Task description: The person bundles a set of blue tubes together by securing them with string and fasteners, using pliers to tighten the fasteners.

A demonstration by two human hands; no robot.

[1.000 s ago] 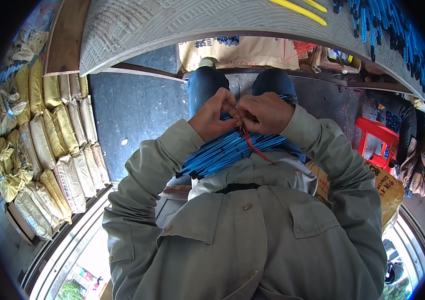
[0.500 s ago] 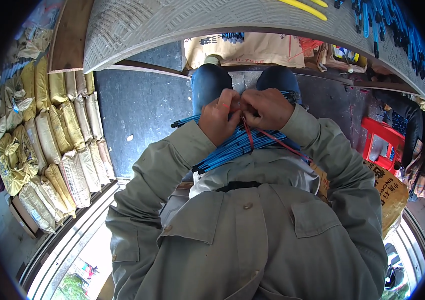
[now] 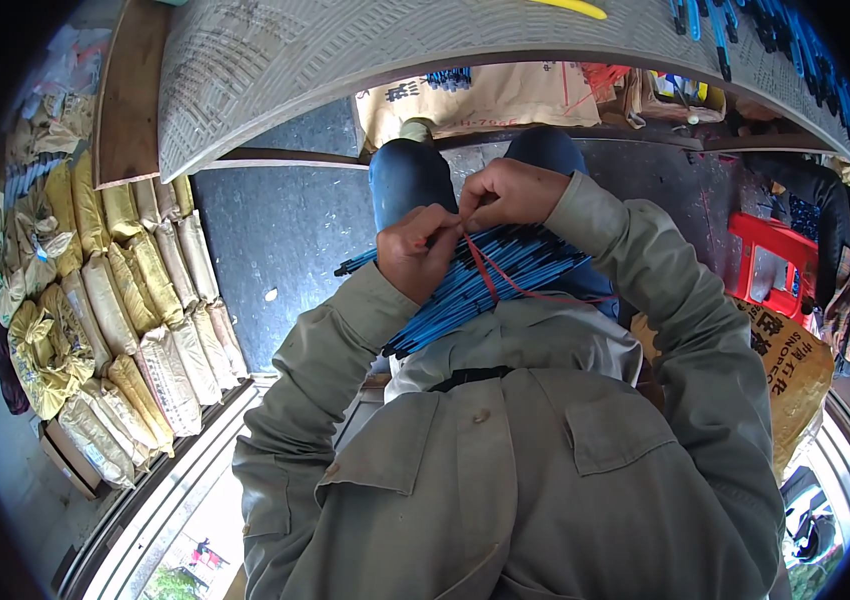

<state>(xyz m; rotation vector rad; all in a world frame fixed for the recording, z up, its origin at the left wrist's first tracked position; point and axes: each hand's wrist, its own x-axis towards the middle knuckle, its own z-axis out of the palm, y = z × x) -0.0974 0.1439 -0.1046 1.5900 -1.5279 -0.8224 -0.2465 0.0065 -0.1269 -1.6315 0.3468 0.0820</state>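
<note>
A bundle of thin blue sticks with black ends (image 3: 490, 290) lies across my lap. Around its middle runs a red plastic string (image 3: 483, 266), whose loose tail trails to the right over the sticks. My left hand (image 3: 415, 250) is closed, thumb and forefinger pinching the string just above the bundle. Right beside it, my right hand (image 3: 513, 195) also pinches the string, fingertips nearly touching those of the left. The exact crossing of the string between the fingertips is too small to make out.
A table with a patterned grey top (image 3: 345, 60) stands ahead, bearing more blue sticks (image 3: 805, 50) and a yellow strip (image 3: 575, 8). Stacked long packages (image 3: 135, 330) line the left. On the right are a red plastic stool (image 3: 770, 255) and a brown sack (image 3: 795, 370).
My right hand has risen slightly and turned, uncovering more of the bundle. My left hand has shifted a little left. The string is drawn up between both hands.
</note>
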